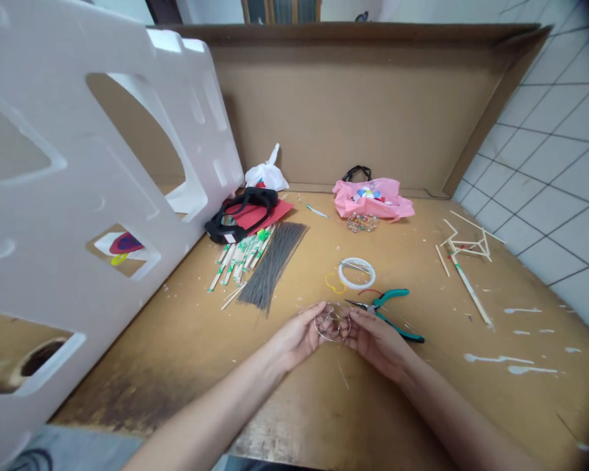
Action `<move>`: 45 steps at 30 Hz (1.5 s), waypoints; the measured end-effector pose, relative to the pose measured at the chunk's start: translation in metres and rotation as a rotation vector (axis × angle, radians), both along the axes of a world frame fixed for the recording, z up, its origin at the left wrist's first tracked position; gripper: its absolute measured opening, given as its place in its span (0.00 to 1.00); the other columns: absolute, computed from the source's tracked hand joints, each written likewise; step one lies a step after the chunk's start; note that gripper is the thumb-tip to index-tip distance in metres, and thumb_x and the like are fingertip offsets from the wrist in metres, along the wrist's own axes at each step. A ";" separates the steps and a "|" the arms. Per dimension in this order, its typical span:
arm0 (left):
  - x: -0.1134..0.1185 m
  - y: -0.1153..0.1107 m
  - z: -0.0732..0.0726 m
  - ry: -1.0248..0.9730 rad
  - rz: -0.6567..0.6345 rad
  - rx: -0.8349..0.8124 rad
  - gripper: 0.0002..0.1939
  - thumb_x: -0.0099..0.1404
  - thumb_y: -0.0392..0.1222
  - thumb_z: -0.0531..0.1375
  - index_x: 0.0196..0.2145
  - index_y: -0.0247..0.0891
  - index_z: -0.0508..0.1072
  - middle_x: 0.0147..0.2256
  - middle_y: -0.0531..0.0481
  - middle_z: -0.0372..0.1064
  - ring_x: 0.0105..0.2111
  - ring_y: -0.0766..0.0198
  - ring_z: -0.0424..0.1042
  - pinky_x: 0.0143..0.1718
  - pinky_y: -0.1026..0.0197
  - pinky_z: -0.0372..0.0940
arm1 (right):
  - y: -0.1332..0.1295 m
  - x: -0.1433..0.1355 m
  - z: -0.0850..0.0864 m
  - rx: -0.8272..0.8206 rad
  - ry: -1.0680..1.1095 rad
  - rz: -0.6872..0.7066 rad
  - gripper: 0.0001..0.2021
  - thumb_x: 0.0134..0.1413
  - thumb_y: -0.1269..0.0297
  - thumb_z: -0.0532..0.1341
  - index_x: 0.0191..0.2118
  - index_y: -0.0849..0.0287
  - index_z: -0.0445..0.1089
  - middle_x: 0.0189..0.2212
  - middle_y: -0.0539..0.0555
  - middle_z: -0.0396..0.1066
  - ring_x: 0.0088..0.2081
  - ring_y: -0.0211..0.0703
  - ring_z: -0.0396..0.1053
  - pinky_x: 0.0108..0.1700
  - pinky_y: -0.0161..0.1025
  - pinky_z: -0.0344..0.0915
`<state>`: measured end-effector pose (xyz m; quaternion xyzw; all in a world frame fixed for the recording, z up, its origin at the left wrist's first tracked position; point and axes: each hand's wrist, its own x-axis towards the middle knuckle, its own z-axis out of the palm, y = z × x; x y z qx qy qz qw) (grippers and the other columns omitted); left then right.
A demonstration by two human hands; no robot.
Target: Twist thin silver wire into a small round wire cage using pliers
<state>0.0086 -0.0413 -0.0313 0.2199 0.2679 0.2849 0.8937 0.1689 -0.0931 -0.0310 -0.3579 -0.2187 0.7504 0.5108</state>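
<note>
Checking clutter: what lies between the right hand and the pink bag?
Head view: pliers, a red strand, a white ring and a small wire shape lie between the right hand and the pink bag.

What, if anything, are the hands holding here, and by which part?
A rounded wire piece, held at opposite sides of its rim: the left hand at its left side, the right hand at its right.

One silver wire piece bent into rounded loops (332, 325), held between left hand (302, 335) and right hand (375, 337), near edge of brown wooden bench (285, 418). Beside right hand: teal-handled pliers (374, 307). Beyond: white plastic ring (356, 285). Toward left edge: straight grey wire bundle (273, 268). Far edge: knotted white plastic bag (266, 176), open pink plastic bag (346, 196). Toward right edge: pale thin-stick frame (470, 253).
</note>
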 end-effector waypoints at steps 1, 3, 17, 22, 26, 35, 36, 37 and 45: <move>0.000 0.000 0.000 -0.018 -0.022 -0.010 0.09 0.60 0.43 0.59 0.30 0.33 0.69 0.20 0.54 0.63 0.25 0.69 0.67 0.35 0.64 0.63 | 0.000 0.000 0.000 0.004 0.010 -0.004 0.07 0.50 0.61 0.64 0.32 0.60 0.72 0.26 0.50 0.71 0.29 0.34 0.68 0.39 0.36 0.63; 0.001 -0.002 0.002 -0.055 -0.042 -0.007 0.10 0.60 0.44 0.59 0.29 0.33 0.68 0.19 0.55 0.60 0.23 0.71 0.64 0.34 0.65 0.62 | -0.001 0.002 0.000 0.012 0.015 -0.010 0.07 0.50 0.62 0.64 0.32 0.60 0.72 0.25 0.49 0.70 0.29 0.34 0.67 0.38 0.35 0.63; 0.007 -0.014 0.004 0.092 0.069 0.237 0.17 0.48 0.31 0.66 0.36 0.37 0.66 0.27 0.55 0.65 0.28 0.71 0.68 0.35 0.66 0.61 | -0.007 -0.010 0.004 0.182 -0.529 -0.209 0.20 0.33 0.71 0.68 0.37 0.55 0.66 0.22 0.43 0.63 0.26 0.34 0.61 0.30 0.34 0.59; 0.009 -0.019 0.003 0.233 0.117 0.413 0.15 0.48 0.36 0.66 0.32 0.37 0.65 0.24 0.58 0.61 0.24 0.73 0.62 0.29 0.68 0.56 | -0.007 -0.015 0.000 0.225 -0.627 -0.245 0.18 0.33 0.72 0.66 0.35 0.55 0.63 0.21 0.43 0.59 0.23 0.33 0.57 0.26 0.34 0.57; 0.008 -0.019 0.002 0.294 0.163 0.500 0.17 0.49 0.39 0.67 0.33 0.38 0.64 0.26 0.57 0.62 0.26 0.71 0.64 0.33 0.65 0.59 | -0.007 -0.013 0.000 0.267 -0.599 -0.254 0.17 0.33 0.74 0.62 0.36 0.55 0.63 0.28 0.46 0.64 0.28 0.35 0.63 0.32 0.36 0.62; 0.002 -0.006 0.004 0.200 0.148 0.464 0.14 0.56 0.41 0.63 0.40 0.37 0.65 0.31 0.54 0.68 0.26 0.72 0.66 0.36 0.63 0.63 | -0.002 0.001 0.004 0.209 -0.479 -0.211 0.13 0.41 0.68 0.61 0.38 0.56 0.67 0.28 0.50 0.75 0.31 0.41 0.72 0.39 0.44 0.66; 0.001 -0.005 0.005 0.204 0.131 0.471 0.14 0.58 0.42 0.62 0.41 0.37 0.66 0.32 0.51 0.69 0.29 0.70 0.68 0.37 0.63 0.63 | -0.003 0.001 0.005 0.203 -0.471 -0.206 0.12 0.43 0.66 0.62 0.38 0.57 0.67 0.28 0.51 0.76 0.32 0.41 0.73 0.39 0.43 0.66; 0.000 -0.004 0.006 0.213 0.114 0.479 0.15 0.59 0.43 0.61 0.42 0.36 0.66 0.34 0.48 0.71 0.31 0.67 0.70 0.38 0.62 0.62 | -0.003 0.002 0.006 0.194 -0.462 -0.206 0.11 0.43 0.65 0.62 0.37 0.57 0.68 0.29 0.52 0.76 0.32 0.41 0.73 0.39 0.43 0.66; 0.000 -0.001 0.003 0.267 0.098 0.518 0.19 0.60 0.49 0.58 0.44 0.33 0.69 0.42 0.40 0.72 0.36 0.62 0.72 0.40 0.60 0.63 | -0.005 0.003 0.012 0.147 -0.342 -0.190 0.12 0.43 0.60 0.65 0.35 0.57 0.71 0.30 0.53 0.76 0.33 0.42 0.73 0.38 0.43 0.67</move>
